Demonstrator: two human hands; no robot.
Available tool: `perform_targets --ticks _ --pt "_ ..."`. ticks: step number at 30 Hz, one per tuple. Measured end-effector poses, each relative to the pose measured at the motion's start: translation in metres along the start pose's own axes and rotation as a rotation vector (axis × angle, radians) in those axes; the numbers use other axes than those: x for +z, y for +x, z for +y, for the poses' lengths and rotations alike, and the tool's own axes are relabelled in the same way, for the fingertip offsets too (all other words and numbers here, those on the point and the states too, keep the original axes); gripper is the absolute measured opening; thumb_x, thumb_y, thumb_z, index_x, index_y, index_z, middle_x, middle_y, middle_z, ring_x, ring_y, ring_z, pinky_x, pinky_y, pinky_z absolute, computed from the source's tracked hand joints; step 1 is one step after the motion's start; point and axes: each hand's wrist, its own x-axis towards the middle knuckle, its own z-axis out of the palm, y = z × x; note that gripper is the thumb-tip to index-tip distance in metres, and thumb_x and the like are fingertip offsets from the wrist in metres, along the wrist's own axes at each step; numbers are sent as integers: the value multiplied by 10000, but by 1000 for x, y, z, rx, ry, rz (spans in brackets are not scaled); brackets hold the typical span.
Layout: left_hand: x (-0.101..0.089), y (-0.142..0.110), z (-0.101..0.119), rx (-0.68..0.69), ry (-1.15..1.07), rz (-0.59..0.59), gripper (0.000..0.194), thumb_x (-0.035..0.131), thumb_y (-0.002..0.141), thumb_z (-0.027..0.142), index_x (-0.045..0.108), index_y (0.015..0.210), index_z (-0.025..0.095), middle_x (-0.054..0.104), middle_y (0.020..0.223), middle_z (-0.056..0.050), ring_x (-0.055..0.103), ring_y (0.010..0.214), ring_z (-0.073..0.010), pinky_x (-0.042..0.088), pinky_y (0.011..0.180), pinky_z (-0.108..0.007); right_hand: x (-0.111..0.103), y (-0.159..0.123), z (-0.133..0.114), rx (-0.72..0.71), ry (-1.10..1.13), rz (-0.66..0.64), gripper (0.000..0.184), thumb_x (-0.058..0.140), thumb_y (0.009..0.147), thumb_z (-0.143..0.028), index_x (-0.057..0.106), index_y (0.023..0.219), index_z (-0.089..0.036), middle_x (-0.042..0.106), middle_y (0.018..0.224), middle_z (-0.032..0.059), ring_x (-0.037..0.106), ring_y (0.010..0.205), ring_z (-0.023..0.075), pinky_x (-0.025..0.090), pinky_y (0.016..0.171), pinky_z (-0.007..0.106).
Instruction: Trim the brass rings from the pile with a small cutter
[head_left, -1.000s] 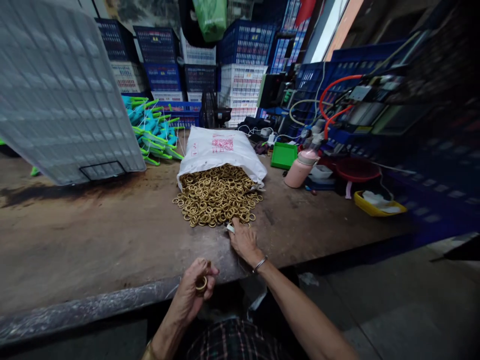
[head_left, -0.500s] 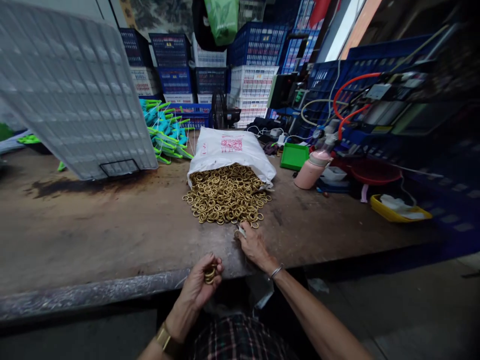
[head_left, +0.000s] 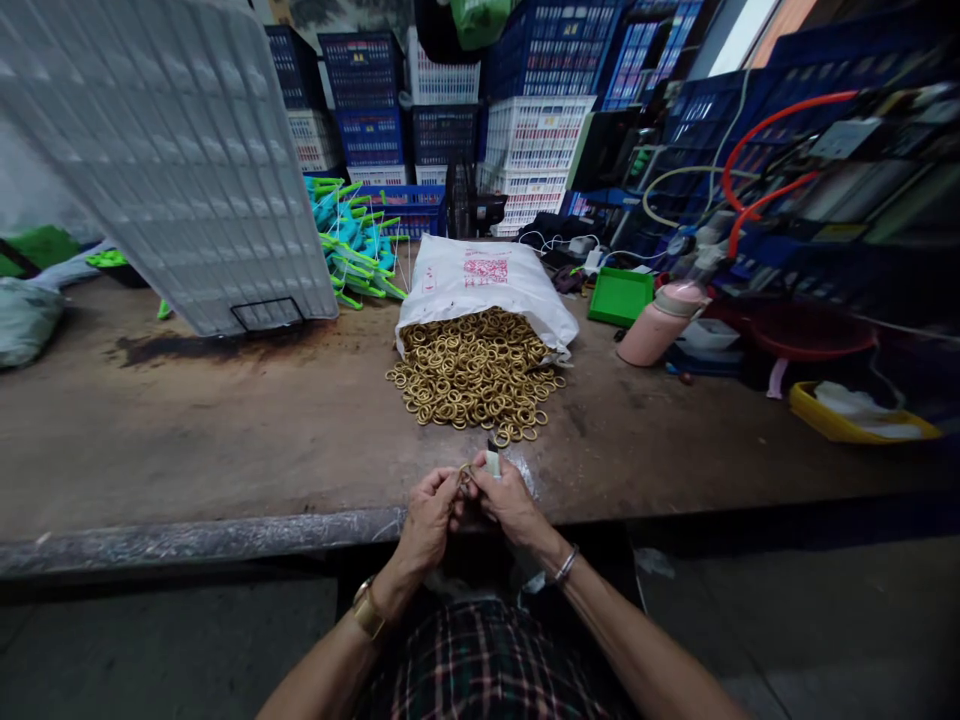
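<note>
- Hands: the left hand (head_left: pixel 429 522) and the right hand (head_left: pixel 517 503) meet above the near edge of the brown, flat worktop (head_left: pixel 225 430), fingers curled inward.
- Workpiece: a round, gold-coloured, metallic-looking ring (head_left: pixel 465 468) is pinched between the fingertips of both hands.
- Small, pale, dark-tipped piece (head_left: pixel 493 463): against the right fingers; whether gripped or attached cannot be told.
- Supply: a heap of similar gold-coloured rings (head_left: pixel 472 375) spills from a white, red-printed sack (head_left: pixel 450 280), beyond the hands.
- Right of the sack: a shallow, green, rectangular tray (head_left: pixel 621 295) and a pink, cylindrical bottle (head_left: pixel 651 332).
</note>
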Motion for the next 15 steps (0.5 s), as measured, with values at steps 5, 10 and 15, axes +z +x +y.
perform_targets --ticks 5,10,15 --pt "-6 -5 -1 131 268 57 324 565 742 467 576 714 144 454 509 42 347 425 -59 264 412 -176 -5 -3 -9 -128 -273 -6 198 464 776 -370 476 711 -184 478 582 -58 410 531 83 339 519 199" --pt "-7 -9 -1 256 418 38 242 560 752 389 596 696 157 493 555 30 407 492 -84 315 482 -196 -4 -4 -12 -202 -436 5 218 438 792 -365 447 669 -185 423 620 -52 399 599 96 311 555 212" --pt "-9 -10 -2 57 338 -17 307 539 753 467 510 706 165 432 501 59 368 424 -64 294 427 -182 0 -4 -6 -137 -441 14 230 435 780 -352 397 620 -191 364 567 -66 343 539 86 272 514 211"
